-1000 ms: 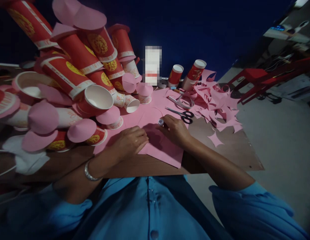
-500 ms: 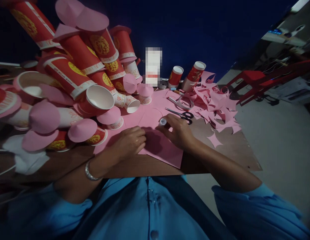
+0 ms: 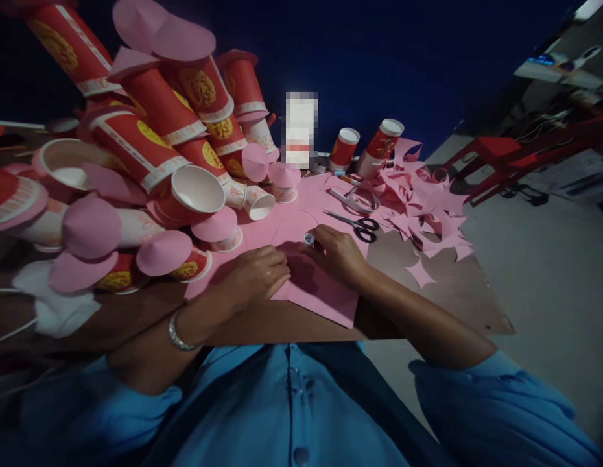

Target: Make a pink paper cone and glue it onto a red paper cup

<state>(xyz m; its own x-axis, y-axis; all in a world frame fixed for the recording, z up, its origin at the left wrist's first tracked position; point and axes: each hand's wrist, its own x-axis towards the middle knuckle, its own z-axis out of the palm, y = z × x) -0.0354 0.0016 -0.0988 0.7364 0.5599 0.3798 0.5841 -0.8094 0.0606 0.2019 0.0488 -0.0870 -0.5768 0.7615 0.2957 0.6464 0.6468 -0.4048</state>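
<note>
My right hand (image 3: 341,255) is closed around a small white round-ended tube (image 3: 308,240) that looks like a glue stick. It is over the pink paper sheet (image 3: 325,301) at the table's front edge. Opposite it, my left hand (image 3: 262,272) rests on the pink paper with its fingers curled in. Whatever those fingers pinch, if anything, is hidden under them. More flat pink paper with curved cut lines (image 3: 301,224) spreads beyond both hands. Black-handled scissors (image 3: 364,228) lie just past my right hand.
Red and white paper cups (image 3: 160,149) with pink paper cones (image 3: 164,253) are piled on the left. Pink scraps (image 3: 423,204) heap on the right, near a roll of tape (image 3: 364,200). Two red cups (image 3: 343,150) stand at the back. A red stool (image 3: 491,150) is beyond the table.
My right hand has shifted slightly left with the glue stick, bringing it nearer my left hand. The left hand looks nearly still; the whole view has moved a little.
</note>
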